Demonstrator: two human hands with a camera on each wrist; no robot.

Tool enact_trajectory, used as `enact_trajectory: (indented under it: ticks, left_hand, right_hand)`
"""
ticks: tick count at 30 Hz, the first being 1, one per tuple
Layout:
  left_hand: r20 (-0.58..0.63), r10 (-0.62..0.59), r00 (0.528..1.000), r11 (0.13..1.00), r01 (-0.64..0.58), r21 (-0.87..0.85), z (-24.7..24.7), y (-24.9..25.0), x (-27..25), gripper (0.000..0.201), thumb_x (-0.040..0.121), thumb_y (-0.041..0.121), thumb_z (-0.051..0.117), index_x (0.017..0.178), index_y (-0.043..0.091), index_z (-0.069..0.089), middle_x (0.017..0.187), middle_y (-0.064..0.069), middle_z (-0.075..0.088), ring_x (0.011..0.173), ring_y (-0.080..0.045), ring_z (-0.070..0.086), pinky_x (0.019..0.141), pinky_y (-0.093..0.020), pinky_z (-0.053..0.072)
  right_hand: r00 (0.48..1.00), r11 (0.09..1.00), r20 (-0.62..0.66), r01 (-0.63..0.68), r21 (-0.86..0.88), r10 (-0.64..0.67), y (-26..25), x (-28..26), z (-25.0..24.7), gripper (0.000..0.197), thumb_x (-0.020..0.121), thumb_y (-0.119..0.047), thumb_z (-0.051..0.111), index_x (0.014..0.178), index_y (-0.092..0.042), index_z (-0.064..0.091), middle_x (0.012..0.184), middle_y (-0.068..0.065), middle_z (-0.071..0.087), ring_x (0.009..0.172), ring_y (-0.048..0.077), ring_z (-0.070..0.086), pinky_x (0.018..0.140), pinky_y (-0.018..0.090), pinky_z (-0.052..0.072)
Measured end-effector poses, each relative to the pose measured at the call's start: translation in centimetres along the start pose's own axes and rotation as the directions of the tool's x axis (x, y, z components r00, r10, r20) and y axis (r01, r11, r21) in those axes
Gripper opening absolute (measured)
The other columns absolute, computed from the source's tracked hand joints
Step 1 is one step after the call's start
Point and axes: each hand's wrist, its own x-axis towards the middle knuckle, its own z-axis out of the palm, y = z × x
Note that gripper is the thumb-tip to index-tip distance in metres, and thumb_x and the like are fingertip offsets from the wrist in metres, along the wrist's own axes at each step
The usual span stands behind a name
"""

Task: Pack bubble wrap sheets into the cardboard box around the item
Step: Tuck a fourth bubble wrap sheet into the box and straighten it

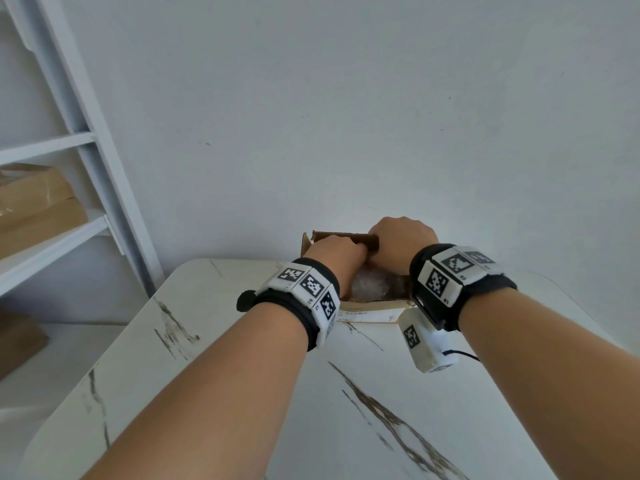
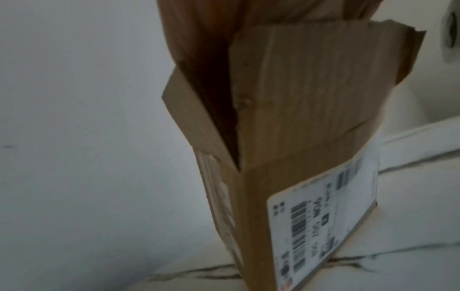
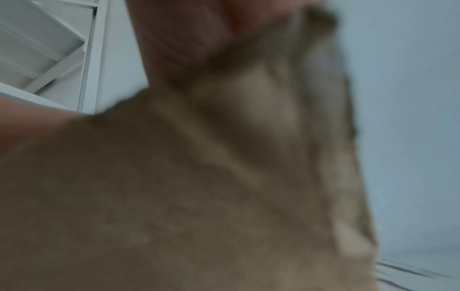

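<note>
A small cardboard box [image 1: 375, 301] with a white shipping label [image 1: 367, 315] stands at the far edge of the table, against the wall. Crumpled bubble wrap [image 1: 372, 284] fills its inside; the item under it is hidden. My right hand [image 1: 401, 240] is curled over the right end of the dark far flap [image 1: 343, 237]. My left hand [image 1: 334, 256] reaches into the box's left side, its fingertips at that same flap and hidden from me. The left wrist view shows the box [image 2: 286, 157] corner, raised flaps and label [image 2: 323, 216]. The right wrist view is blurred cardboard [image 3: 199, 196].
The white marble-pattern table [image 1: 242, 375] stretches toward me. The wall rises right behind the box. A white shelf unit [image 1: 86, 140] at the left holds brown cardboard boxes [image 1: 34, 202], and another brown box [image 1: 17, 337] sits lower down.
</note>
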Motion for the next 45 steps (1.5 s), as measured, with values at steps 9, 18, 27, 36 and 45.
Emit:
enact_trajectory:
  ticks: [9, 18, 27, 36, 45]
  left_hand:
    - [-0.024, -0.142, 0.990, 0.960, 0.132, -0.249, 1.1, -1.7, -1.1, 0.052, 0.077, 0.041, 0.072, 0.121, 0.020, 0.055, 0.117, 0.001, 0.065, 0.107, -0.018, 0.060, 0.088, -0.027, 0.044]
    - [0.041, -0.142, 0.989, 0.921, 0.147, -0.360, 0.7, -2.5, -1.4, 0.049, 0.081, 0.041, 0.071, 0.123, 0.018, 0.059, 0.118, 0.002, 0.064, 0.110, -0.018, 0.058, 0.090, -0.024, 0.042]
    - [-0.050, -0.077, 0.996, 0.976, 0.065, -0.208, 0.3, -2.3, -1.4, 0.024, 0.082, 0.035, 0.067, 0.069, 0.027, 0.049, 0.074, 0.008, 0.058, 0.076, -0.016, 0.055, 0.087, -0.031, 0.042]
    - [-0.197, 0.010, 0.980, 0.997, -0.024, -0.068, 0.5, -2.3, -1.7, 0.049, 0.075, 0.047, 0.072, 0.118, 0.026, 0.060, 0.113, 0.006, 0.057, 0.108, -0.016, 0.053, 0.082, -0.032, 0.050]
    - [-0.087, -0.030, 0.996, 0.997, 0.024, -0.067, 0.1, -1.7, -0.4, 0.053, 0.077, 0.038, 0.071, 0.123, 0.023, 0.048, 0.099, 0.002, 0.065, 0.092, -0.023, 0.064, 0.086, -0.040, 0.049]
  right_hand:
    - [0.984, 0.987, 0.147, 0.119, -0.113, -0.101, -0.2, -2.1, -0.2, 0.081, 0.053, -0.076, 0.068, 0.115, -0.028, 0.046, 0.101, -0.006, 0.063, 0.093, 0.018, 0.061, 0.077, 0.034, 0.049]
    - [0.985, 0.969, 0.089, 0.160, -0.186, -0.145, 0.2, -1.3, 0.3, 0.080, 0.060, -0.070, 0.070, 0.120, -0.023, 0.046, 0.097, -0.003, 0.063, 0.089, 0.020, 0.060, 0.076, 0.034, 0.050]
    - [0.991, 0.957, 0.034, 0.136, -0.254, -0.132, 0.5, -0.9, 1.4, 0.070, 0.064, -0.065, 0.068, 0.111, -0.020, 0.042, 0.091, -0.004, 0.064, 0.083, 0.021, 0.062, 0.067, 0.031, 0.042]
    - [0.983, 0.943, -0.053, 0.153, -0.295, -0.176, 1.1, -0.9, 1.4, 0.126, 0.054, -0.076, 0.068, 0.150, -0.029, 0.001, 0.138, 0.008, 0.041, 0.128, 0.029, 0.042, 0.108, 0.059, 0.025]
    - [0.838, 0.856, -0.311, 0.303, -0.419, -0.449, 1.3, -1.8, 2.1, 0.066, 0.060, -0.054, 0.073, 0.112, -0.017, 0.055, 0.105, 0.005, 0.055, 0.094, 0.024, 0.053, 0.079, 0.037, 0.046]
